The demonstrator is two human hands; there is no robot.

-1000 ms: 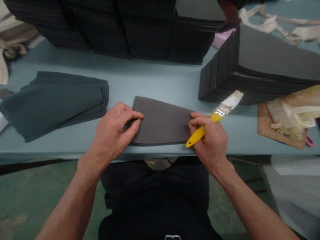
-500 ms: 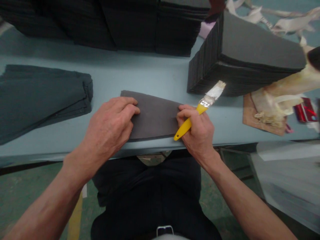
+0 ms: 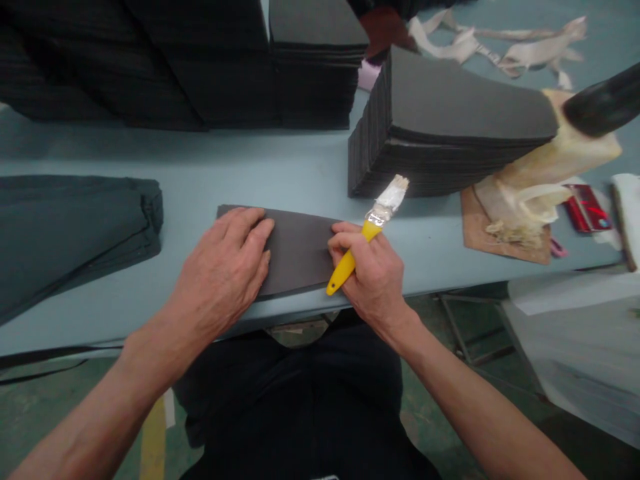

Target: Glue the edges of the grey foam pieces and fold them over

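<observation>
A dark grey foam piece (image 3: 297,247) lies flat at the near edge of the blue-grey table (image 3: 240,167). My left hand (image 3: 220,273) rests palm down on its left half, fingers stretched out flat. My right hand (image 3: 373,273) presses on the piece's right end while gripping a yellow-handled brush (image 3: 367,233). The brush's glue-caked white bristles point up and to the right, off the piece.
A tall stack of grey foam pieces (image 3: 440,133) stands at the right. A glue-crusted pot (image 3: 545,173) sits on a brown board beside it. Dark folded fabric (image 3: 65,227) lies at the left, black stacks (image 3: 200,60) along the back, a red object (image 3: 585,210) at far right.
My left hand has gone from pinching the piece's left edge to lying flat on it. The view has swung to the right, so everything sits further left in the picture.
</observation>
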